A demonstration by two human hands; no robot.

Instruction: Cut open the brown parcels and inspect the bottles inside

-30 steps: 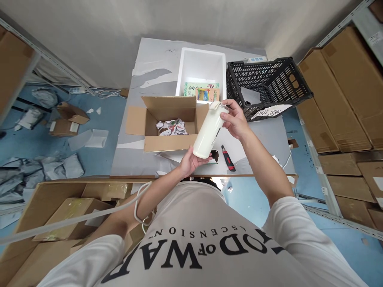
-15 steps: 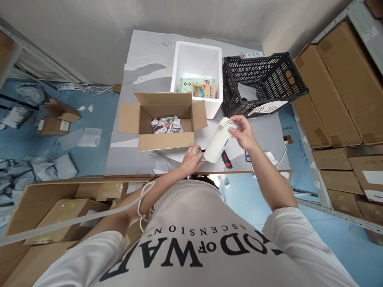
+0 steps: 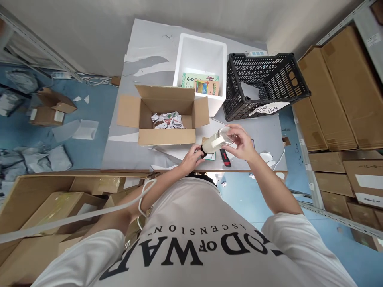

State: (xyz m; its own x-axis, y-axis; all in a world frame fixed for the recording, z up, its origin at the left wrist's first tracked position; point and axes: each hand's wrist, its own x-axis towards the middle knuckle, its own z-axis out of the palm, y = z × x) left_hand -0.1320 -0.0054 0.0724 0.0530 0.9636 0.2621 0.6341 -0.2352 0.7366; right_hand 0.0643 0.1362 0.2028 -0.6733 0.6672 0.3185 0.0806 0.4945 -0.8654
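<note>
A cream-coloured bottle (image 3: 210,145) lies tilted between my two hands over the front of the table. Its clear, see-through end points up and right, where my right hand (image 3: 243,144) grips it with the fingers wrapped around it. At the lower, dark end, my left hand (image 3: 190,159) pinches with thumb and fingers. Just below the bottle a red-and-black utility knife (image 3: 226,158) rests on the table. Left of the bottle stands an open cardboard box (image 3: 166,136) with crumpled printed paper (image 3: 168,120) inside.
Behind the box is a white foam box (image 3: 200,52) holding colourful booklets (image 3: 206,87). A black plastic crate (image 3: 265,79) with a handwritten label stands at the right. Stacked cartons (image 3: 344,87) line the right side. A large carton (image 3: 44,179) with boxes in it sits at lower left.
The bottle has been turned and tipped, so its clear end and a pale strip along it now face me. Both hands stay on it. The head view has shifted slightly.
</note>
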